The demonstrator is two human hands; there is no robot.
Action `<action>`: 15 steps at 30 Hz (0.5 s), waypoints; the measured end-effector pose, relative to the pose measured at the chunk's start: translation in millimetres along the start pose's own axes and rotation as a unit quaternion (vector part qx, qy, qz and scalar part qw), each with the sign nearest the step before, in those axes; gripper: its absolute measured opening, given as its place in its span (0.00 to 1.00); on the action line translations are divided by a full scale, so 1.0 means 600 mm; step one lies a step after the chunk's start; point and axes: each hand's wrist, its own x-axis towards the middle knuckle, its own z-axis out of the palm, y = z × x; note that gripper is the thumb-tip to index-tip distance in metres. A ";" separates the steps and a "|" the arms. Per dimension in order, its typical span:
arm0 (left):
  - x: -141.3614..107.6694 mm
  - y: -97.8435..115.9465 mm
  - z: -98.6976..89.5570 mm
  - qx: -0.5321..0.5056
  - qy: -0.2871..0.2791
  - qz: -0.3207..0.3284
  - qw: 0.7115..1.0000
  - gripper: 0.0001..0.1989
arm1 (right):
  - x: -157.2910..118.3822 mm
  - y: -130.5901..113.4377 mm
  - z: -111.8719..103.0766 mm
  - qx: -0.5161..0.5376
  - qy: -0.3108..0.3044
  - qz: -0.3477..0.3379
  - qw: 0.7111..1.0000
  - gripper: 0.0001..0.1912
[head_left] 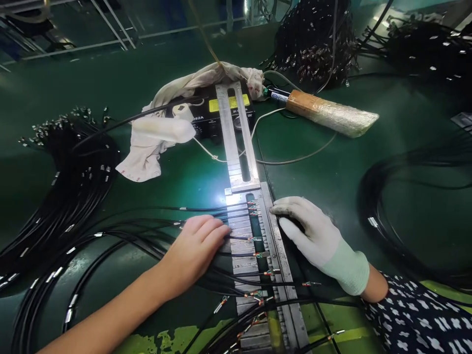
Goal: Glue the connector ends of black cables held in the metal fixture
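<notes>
My left hand (197, 250) is bare, its fingers bent together at the left edge of a long slotted metal fixture (245, 268). A black cable (239, 238) runs out from under the fingertips into a slot; the thumb is hidden. In a white and green glove, my right hand (313, 238) rests its fingertips against the fixture's right rail (275, 236), thumb apart from the fingers and nothing visible between them. Several cables lie across the slots, their ends carrying small metal connectors (255, 238). A bright light shines at the fixture's far left corner.
Behind the fixture stands a black box (210, 115) with a yellow label and a cloth (145, 152) draped around it. A tape-wrapped tool (328, 112) lies to its right. Cable bundles (84, 162) fill the left, with a coil (372, 221) at right.
</notes>
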 end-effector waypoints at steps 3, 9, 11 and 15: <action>0.015 -0.002 0.013 -0.090 0.027 -0.031 0.995 0.09 | 0.000 -0.001 -0.003 0.006 -0.008 -0.003 1.000 0.12; 0.020 -0.023 0.002 -0.107 0.048 -0.003 0.993 0.16 | 0.004 -0.002 0.000 -0.001 0.005 0.012 1.000 0.11; 0.025 -0.028 -0.005 -0.108 0.027 0.009 0.994 0.17 | 0.004 -0.002 0.001 -0.006 0.005 0.014 1.000 0.11; 0.029 -0.033 -0.013 -0.113 -0.010 0.027 0.993 0.20 | 0.003 -0.003 0.002 -0.012 0.003 0.018 1.000 0.11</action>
